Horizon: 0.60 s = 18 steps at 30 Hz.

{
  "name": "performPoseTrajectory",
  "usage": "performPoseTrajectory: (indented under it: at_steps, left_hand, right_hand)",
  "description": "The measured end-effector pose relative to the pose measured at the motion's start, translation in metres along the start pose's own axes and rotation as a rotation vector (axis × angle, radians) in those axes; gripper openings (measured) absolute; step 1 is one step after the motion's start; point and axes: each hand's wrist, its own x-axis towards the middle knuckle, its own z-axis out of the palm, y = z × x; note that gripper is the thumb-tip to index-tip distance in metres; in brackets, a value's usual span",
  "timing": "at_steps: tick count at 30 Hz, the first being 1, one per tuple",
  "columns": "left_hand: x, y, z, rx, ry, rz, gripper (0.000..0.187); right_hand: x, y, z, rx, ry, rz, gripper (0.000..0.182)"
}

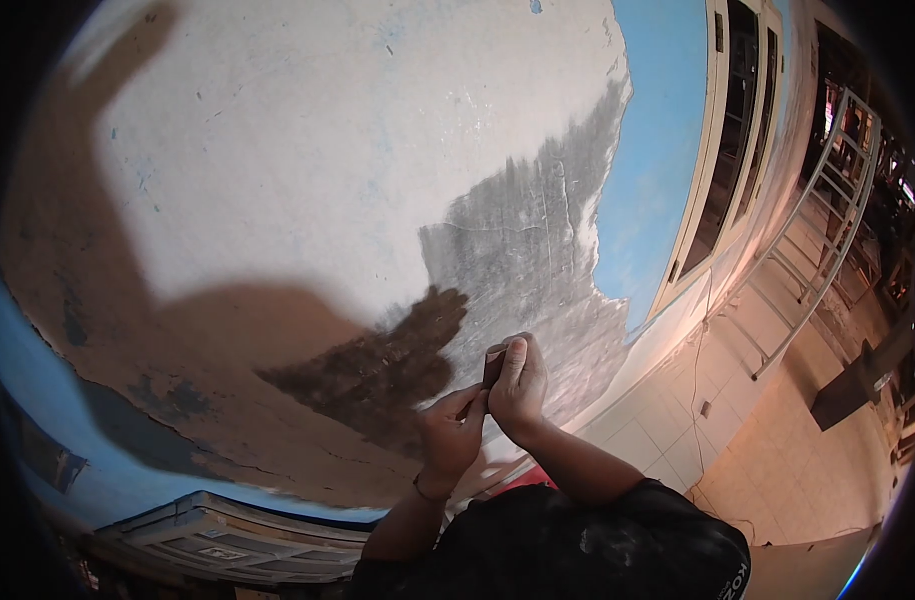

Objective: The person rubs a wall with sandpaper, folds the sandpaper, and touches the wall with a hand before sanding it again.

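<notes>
Both my hands are raised together in front of the wall (278,130), around a small folded piece of dark brown sandpaper (494,368). My right hand (521,388) grips it with the thumb pointing up along one side. At its lower edge, my left hand (452,432) pinches it between closed fingers. The paper's folded top edge shows a lighter inner face; the rest is hidden by my fingers. Behind the hands is a rough grey patch (523,225) next to whitish, worn plaster.
Blue paint (658,130) with a ragged edge borders the plaster, beside a cream window frame (706,150). To the right, a metal ladder-like rack (828,215) stands on the tiled floor (638,440). A panelled wooden piece (228,545) lies at lower left. A thin cable (696,390) crosses the tiles.
</notes>
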Motion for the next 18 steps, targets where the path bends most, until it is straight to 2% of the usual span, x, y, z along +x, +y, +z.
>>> performPoseTrajectory:
  at_steps: [3, 6, 9, 12, 15, 18]
  left_hand:
    - [0.000, -0.001, -0.004, -0.054, -0.063, -0.123, 0.015]
    - [0.000, -0.002, -0.005, 0.012, -0.064, -0.052, 0.015]
    - [0.003, -0.001, -0.007, 0.069, -0.151, -0.013, 0.013]
    - [0.007, 0.005, -0.010, 0.157, -0.142, 0.023, 0.014]
    - [0.009, 0.002, -0.008, 0.013, -0.078, -0.089, 0.009]
    - [0.014, -0.004, -0.010, -0.043, -0.096, -0.167, 0.010]
  right_hand:
    - [-0.002, 0.009, 0.001, -0.120, 0.042, -0.128, 0.026]
    - [0.000, 0.008, 0.000, -0.158, 0.042, -0.174, 0.025]
    - [0.003, 0.004, 0.001, -0.187, 0.061, -0.170, 0.025]
    - [0.005, 0.000, 0.004, -0.148, 0.001, -0.107, 0.025]
    - [0.010, 0.002, 0.006, -0.147, -0.047, -0.163, 0.027]
    - [0.011, -0.007, 0.008, -0.185, -0.050, -0.209, 0.028]
